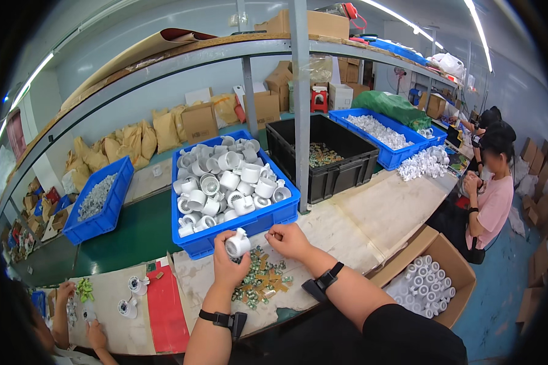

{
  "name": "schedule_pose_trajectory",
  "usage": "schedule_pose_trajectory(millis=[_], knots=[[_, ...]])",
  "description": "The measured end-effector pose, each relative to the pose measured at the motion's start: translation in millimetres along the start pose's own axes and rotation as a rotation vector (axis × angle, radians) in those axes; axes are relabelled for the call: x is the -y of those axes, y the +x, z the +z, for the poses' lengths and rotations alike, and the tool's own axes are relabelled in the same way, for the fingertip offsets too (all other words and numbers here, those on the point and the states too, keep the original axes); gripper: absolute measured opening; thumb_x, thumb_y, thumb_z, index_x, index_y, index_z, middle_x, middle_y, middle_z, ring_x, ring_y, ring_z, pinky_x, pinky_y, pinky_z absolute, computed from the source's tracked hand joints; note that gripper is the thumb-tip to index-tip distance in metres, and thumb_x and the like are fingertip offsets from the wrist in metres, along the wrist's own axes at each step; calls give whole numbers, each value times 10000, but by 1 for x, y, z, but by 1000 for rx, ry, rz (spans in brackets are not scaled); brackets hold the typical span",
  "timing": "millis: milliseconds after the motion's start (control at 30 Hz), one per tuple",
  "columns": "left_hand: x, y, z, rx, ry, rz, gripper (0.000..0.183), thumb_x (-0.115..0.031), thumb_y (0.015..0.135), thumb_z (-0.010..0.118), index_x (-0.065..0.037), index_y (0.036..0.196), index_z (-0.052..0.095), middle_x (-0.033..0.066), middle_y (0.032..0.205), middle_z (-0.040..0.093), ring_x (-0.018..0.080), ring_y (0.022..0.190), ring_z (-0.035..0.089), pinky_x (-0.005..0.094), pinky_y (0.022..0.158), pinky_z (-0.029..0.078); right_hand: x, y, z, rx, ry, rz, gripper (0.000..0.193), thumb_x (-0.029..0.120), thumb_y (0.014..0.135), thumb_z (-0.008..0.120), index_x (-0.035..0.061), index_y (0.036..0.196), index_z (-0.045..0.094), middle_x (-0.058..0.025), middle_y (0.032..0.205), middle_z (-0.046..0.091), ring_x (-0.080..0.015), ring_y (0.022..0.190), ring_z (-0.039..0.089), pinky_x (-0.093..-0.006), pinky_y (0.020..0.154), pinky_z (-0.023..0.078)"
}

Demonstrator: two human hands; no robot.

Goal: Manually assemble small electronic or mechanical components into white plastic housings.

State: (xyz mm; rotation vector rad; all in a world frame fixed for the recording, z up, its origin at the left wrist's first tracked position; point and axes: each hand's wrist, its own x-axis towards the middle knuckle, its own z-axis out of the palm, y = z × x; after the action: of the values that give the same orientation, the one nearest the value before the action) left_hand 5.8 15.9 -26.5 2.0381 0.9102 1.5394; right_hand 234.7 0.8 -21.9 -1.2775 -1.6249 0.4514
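Observation:
My left hand (226,271) is closed round a white plastic round housing (238,245) with a short side stub, held upright above the table. To its right, my right hand (290,242) has thumb and fingers pinched together; whatever may be between them is too small to make out. Below and between both hands lies a loose pile of small green and tan circuit boards (259,283) on the worktop. Just beyond the hands stands a blue crate (280,215) heaped with similar white housings (228,181).
A black crate (342,178) holding small boards stands behind a metal post (301,109). At the right, a cardboard box (464,277) contains white cylindrical parts. A co-worker's hands (94,331) work at lower left, near two white housings (128,307). Another person (493,204) sits at right.

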Motion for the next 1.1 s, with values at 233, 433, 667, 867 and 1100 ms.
schedule_pose_trajectory(millis=[233,433,667,867,1100], knots=[[13,-1,0,27,-22,-134,714,22,789,696,-22,1453,438,199,1277,620,347,1131,649,440,991,536,-1,-3,5,53,-28,-50,191,192,906,758,27,817,721,-96,597,628,-238,516,589,-374,527,457],[4,3,-3,45,104,6,551,9,744,721,-31,1275,580,158,1151,627,329,1037,659,399,890,547,-4,-2,4,46,-19,-42,207,198,911,752,18,814,722,-115,610,631,-260,538,602,-388,542,465],[0,3,-1,52,44,-48,462,-1,718,735,-24,1161,607,147,1088,618,327,983,650,379,865,535,-6,-1,4,87,-31,-75,226,223,915,748,18,822,730,-123,616,635,-279,540,602,-401,545,464],[1,4,-2,-10,116,-44,436,-24,730,773,-37,1118,574,148,1058,588,350,956,615,408,860,509,-1,-2,4,135,-57,-8,221,234,912,753,25,843,746,-114,622,650,-266,537,610,-392,541,467],[6,3,-1,-30,118,-65,432,-18,720,803,-39,1079,562,147,1032,580,351,925,607,408,832,507,-1,-2,3,113,-60,-11,217,232,905,756,27,835,747,-117,628,656,-268,537,611,-393,540,469]])
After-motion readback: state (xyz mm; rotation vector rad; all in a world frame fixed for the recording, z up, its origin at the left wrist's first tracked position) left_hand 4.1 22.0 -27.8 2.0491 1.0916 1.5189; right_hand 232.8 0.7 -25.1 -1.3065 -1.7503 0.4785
